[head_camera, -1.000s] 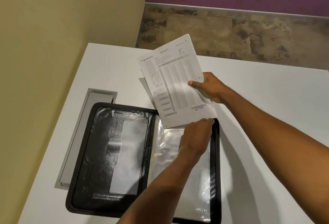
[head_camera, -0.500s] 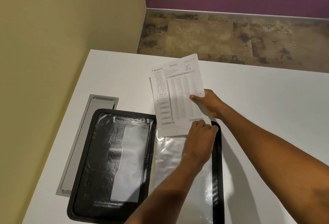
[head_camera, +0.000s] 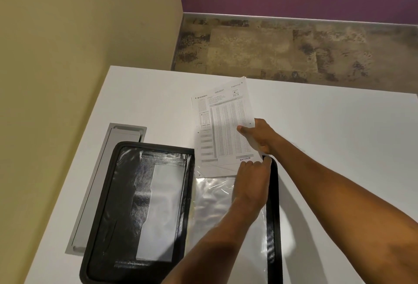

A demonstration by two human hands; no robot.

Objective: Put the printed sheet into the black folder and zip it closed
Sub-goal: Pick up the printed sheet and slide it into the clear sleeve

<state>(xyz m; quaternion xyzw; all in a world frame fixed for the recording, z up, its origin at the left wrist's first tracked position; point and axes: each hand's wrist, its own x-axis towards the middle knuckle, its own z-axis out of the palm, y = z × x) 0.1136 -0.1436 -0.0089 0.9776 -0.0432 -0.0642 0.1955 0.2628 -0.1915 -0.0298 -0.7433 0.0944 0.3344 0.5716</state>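
white tabletop (head_camera: 328,130) carries the open black folder (head_camera: 126,193). right hand (head_camera: 260,136) pinches the printed sheet (head_camera: 221,125) at its 3 o'clock edge in a narrow grip; left hand (head_camera: 251,184) closes on the clear sleeve (head_camera: 212,195) mouth at the sheet's 6 o'clock edge.

Matt paper sheet (head_camera: 222,125), glossy clear plastic sleeve (head_camera: 212,195) in a shiny leather-look black folder (head_camera: 126,193), smooth matt white table (head_camera: 328,136).
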